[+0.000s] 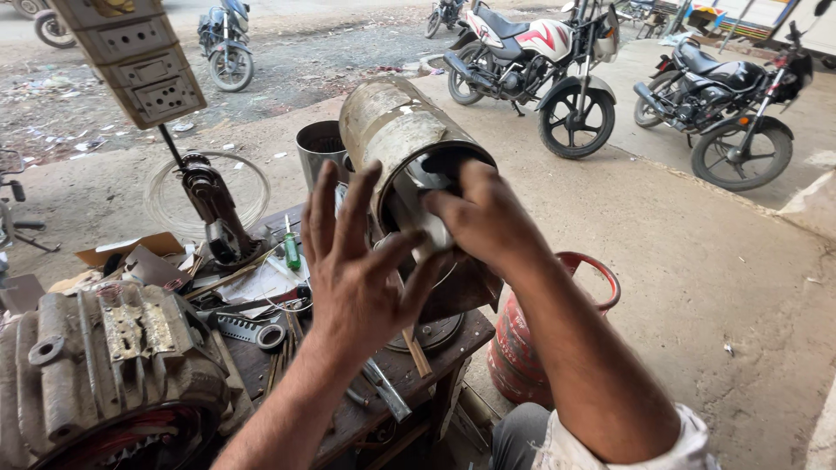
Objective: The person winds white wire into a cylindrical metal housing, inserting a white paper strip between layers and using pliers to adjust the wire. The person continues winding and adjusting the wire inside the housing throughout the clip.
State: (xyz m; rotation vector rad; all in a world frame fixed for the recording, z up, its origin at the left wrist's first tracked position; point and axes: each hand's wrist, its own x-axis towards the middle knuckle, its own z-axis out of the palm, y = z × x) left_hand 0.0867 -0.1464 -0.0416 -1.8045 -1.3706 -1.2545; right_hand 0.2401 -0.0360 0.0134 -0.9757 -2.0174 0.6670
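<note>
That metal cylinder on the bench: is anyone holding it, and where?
The right hand grips the metal cylinder at its open front rim, fingers reaching inside. The left hand is spread open beside the rim, not gripping.

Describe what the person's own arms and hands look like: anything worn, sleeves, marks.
Both forearms are bare. The left hand wears no glove, ring or watch that shows, and its fingers look smudged with grime. The right hand is bare too. A pale, light-coloured sleeve is pushed up on the right arm; no sleeve shows on the left.
</note>
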